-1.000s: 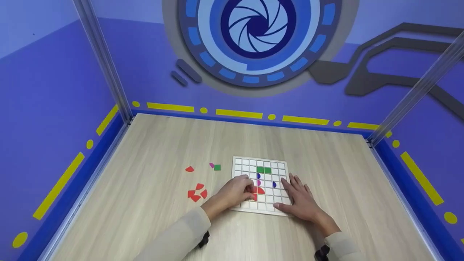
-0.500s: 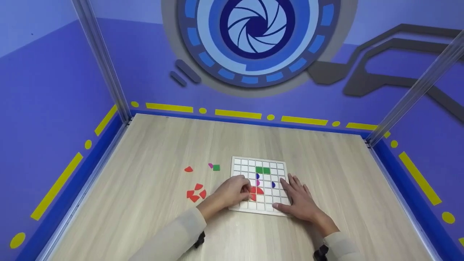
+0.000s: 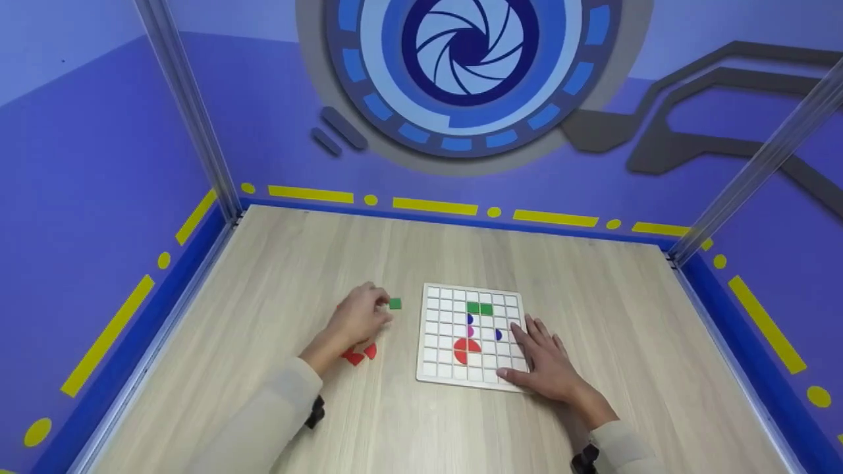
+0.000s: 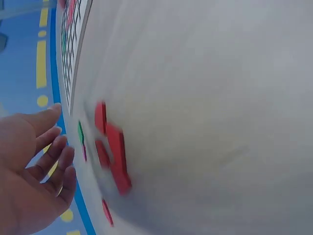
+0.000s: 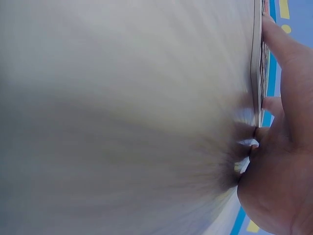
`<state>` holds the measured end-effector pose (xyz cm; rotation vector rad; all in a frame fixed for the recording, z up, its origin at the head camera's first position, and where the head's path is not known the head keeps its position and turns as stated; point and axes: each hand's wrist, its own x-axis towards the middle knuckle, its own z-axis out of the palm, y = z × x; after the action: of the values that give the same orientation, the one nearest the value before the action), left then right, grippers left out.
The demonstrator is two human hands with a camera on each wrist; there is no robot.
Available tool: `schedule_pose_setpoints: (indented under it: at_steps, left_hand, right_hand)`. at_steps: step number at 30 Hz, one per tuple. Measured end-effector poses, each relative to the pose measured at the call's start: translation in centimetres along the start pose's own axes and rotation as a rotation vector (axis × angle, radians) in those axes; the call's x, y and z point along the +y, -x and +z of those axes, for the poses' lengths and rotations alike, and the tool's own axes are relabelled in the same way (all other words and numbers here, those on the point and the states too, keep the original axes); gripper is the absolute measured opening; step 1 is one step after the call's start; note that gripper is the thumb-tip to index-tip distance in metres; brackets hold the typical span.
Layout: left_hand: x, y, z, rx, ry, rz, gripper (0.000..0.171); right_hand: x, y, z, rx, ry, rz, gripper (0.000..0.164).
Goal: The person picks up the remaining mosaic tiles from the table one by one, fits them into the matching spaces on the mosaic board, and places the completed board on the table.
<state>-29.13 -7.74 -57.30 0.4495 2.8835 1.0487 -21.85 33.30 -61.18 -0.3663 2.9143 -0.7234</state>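
In the head view my left hand (image 3: 361,315) hovers over the table's left side, above loose red quarter-circle tiles (image 3: 355,357) and beside a green square tile (image 3: 395,303). Its fingers are loosely bent, with nothing between them in the left wrist view, where a magenta half-circle tile (image 4: 84,152) lies by the green one. My right hand (image 3: 550,365) rests with spread fingers on the right edge of a white gridded board (image 3: 440,372). Three red quarter-circle tiles (image 3: 461,345) sit together on that board. Above them are a magenta half-circle (image 3: 470,331), a blue half-circle (image 3: 470,319) and two green squares (image 3: 479,309).
Another blue half-circle (image 3: 498,335) sits further right on the board. The wooden table (image 3: 316,257) is enclosed by blue-purple walls (image 3: 112,164) with metal corner posts (image 3: 191,112). Bare wood lies between the loose tiles and the board.
My left hand has let go of a red quarter-circle on the board and moved left to the loose tiles. The right hand stays in place on the board.
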Motion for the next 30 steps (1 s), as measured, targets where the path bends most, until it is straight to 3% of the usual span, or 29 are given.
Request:
schedule_pose_setpoints:
  at_steps: [6, 12, 30]
  left_hand:
    - [-3.0, 0.5, -2.2, 0.086, -0.118, -0.1, 0.042]
    - [-4.7, 1.0, -2.6, 0.075, -0.155, -0.155, 0.039]
    - [-5.2, 1.4, -2.2, 0.125, -0.007, -0.165, 0.01]
  right_hand:
    - [0.0, 0.0, 0.0, 0.012, 0.011, 0.002, 0.107]
    - [-0.1, -0.1, 0.1, 0.008, 0.015, 0.005, 0.106]
    - [-0.3, 0.1, 0.1, 0.003, 0.007, 0.016, 0.106]
